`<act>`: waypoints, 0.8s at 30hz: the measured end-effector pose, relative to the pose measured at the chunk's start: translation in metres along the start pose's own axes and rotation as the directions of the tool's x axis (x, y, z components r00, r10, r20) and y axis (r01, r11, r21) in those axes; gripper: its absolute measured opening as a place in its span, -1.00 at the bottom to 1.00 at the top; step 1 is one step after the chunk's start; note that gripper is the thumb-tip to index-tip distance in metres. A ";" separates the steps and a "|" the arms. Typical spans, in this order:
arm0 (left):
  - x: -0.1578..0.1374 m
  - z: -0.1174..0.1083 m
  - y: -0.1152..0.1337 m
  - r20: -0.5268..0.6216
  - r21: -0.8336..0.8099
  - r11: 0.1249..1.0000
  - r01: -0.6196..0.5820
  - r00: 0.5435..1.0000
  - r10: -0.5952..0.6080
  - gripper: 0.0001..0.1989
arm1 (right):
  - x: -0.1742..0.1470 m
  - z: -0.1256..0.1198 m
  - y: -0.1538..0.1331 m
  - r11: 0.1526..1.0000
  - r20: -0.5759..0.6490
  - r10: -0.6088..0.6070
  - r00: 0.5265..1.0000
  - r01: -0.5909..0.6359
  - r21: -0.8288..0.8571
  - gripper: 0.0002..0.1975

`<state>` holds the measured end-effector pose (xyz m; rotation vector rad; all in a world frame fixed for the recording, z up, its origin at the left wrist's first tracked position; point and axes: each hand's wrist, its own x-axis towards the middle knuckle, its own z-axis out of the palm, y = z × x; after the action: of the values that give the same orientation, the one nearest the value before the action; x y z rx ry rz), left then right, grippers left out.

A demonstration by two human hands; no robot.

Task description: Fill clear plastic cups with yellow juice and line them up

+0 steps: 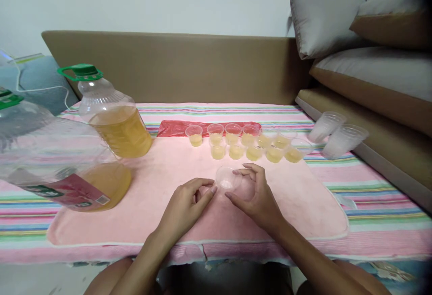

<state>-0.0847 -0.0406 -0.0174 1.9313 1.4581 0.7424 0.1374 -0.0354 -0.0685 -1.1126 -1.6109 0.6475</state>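
In the middle of the pink mat (162,155), a clear plastic cup (227,179) lies tilted between my hands, its mouth toward the left. My right hand (259,196) curves around it, fingers over the far side and thumb in front. Thumb and forefinger of my left hand (185,203) come together at the cup's left rim and seem to pinch it. Whether a second cup is nested in this one, I cannot tell. Just beyond stand several clear cups (253,153) in two rows, each with some pale yellow liquid.
On the left are two large green-capped bottles, a farther bottle (121,131) and a nearer bottle (111,182), both part full of yellow liquid. A red plastic bag (172,128) lies behind the cups. Two cup stacks (344,141) lean right, beside piled cushions (371,70).
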 end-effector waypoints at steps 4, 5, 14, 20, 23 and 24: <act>0.000 0.001 -0.002 0.001 0.010 1.000 -0.006 1.000 0.006 -0.63 | 0.000 0.000 0.001 1.000 -0.007 0.012 1.000 -0.012 -0.002 -0.25; 0.000 0.001 -0.002 0.001 0.012 1.000 -0.010 1.000 0.010 -0.63 | -0.001 0.000 0.001 1.000 -0.011 0.016 1.000 -0.016 -0.005 -0.24; 0.000 0.004 -0.002 0.015 0.034 0.999 -0.023 1.000 0.023 -0.64 | -0.002 0.001 0.000 0.998 0.003 0.041 0.999 -0.041 -0.037 -0.29; -0.001 0.008 -0.005 0.038 0.037 0.998 -0.045 0.998 0.043 -0.63 | -0.001 0.003 0.004 0.998 -0.002 0.032 0.999 -0.032 -0.054 -0.32; -0.001 0.008 -0.005 0.040 0.035 0.998 -0.045 0.998 0.044 -0.62 | -0.001 0.003 0.004 0.998 -0.002 0.026 1.000 -0.026 -0.058 -0.33; -0.002 0.008 -0.005 0.040 0.034 0.998 -0.043 0.998 0.042 -0.62 | -0.001 0.003 0.004 0.998 0.000 0.028 1.000 -0.027 -0.058 -0.33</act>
<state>-0.0824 -0.0421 -0.0261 1.9977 1.4197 0.6986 0.1356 -0.0341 -0.0734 -1.1789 -1.6270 0.6229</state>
